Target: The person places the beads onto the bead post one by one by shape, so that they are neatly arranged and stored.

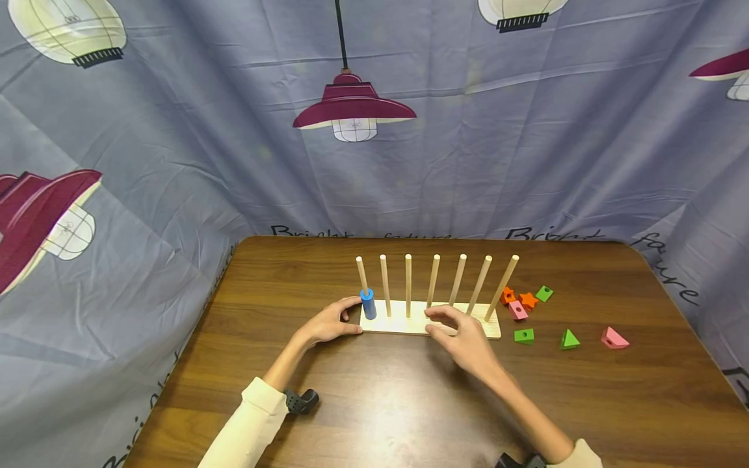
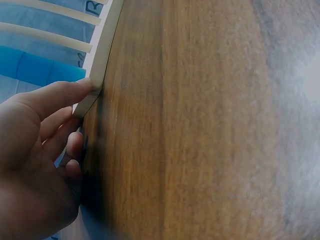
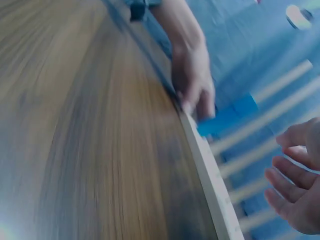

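Note:
A pale wooden peg board [image 1: 394,327] lies on the table with several upright pegs. Blue blocks [image 1: 368,307] are stacked as a cylinder around its leftmost peg; seams between them show in the left wrist view. My left hand [image 1: 328,323] grips the board's left end, its thumb [image 2: 75,90] on the front corner and fingertips at the end face. Over the right half of the board hovers my right hand [image 1: 468,341], fingers and thumb loosely bent and apart. In the right wrist view nothing lies between those fingers [image 3: 290,175].
Right of the board lie orange blocks [image 1: 528,301], pink blocks [image 1: 614,338] and green blocks [image 1: 524,336], some with holes showing. They rest on a brown wooden table [image 1: 374,403]. A grey-blue curtain [image 1: 456,169] with printed lamps hangs behind and at the sides.

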A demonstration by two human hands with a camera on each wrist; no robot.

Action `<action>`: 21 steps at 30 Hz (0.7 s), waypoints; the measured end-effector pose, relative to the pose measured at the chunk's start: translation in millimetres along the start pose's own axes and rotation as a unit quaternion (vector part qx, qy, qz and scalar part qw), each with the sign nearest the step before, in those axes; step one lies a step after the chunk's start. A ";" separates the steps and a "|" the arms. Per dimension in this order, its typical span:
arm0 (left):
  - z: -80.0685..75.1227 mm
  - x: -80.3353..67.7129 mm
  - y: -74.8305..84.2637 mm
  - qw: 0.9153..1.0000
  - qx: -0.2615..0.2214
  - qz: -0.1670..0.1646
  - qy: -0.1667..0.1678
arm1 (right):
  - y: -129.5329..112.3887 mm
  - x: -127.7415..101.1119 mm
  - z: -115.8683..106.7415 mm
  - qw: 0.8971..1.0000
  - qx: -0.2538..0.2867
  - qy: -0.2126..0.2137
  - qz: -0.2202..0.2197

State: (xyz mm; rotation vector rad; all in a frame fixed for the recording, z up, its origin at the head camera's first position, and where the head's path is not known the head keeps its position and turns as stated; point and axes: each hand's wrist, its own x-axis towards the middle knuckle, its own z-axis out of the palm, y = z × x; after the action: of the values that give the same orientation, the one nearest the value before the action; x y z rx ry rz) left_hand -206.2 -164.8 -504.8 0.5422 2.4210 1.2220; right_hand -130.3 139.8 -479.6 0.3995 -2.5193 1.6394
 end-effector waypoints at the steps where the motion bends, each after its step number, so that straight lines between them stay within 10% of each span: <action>1: 0.2 0.2 0.2 1.000 0.002 0.002 0.000 | 4.0 -3.8 -9.5 1.000 -0.016 0.012 -0.004; 10: 0.5 -0.4 -0.7 1.000 0.009 0.003 0.001 | 47.3 -42.4 -90.5 0.974 -0.183 0.120 0.057; 21: 1.1 0.9 -1.8 1.000 -0.005 0.004 0.000 | 85.1 -55.9 -111.7 0.966 -0.226 0.096 0.077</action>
State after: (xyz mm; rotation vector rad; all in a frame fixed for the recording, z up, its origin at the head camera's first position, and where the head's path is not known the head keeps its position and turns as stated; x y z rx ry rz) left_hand -206.7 -164.6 -507.1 0.5490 2.4135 1.2361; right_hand -106.1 282.8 -521.7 -0.0021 -2.7115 1.0264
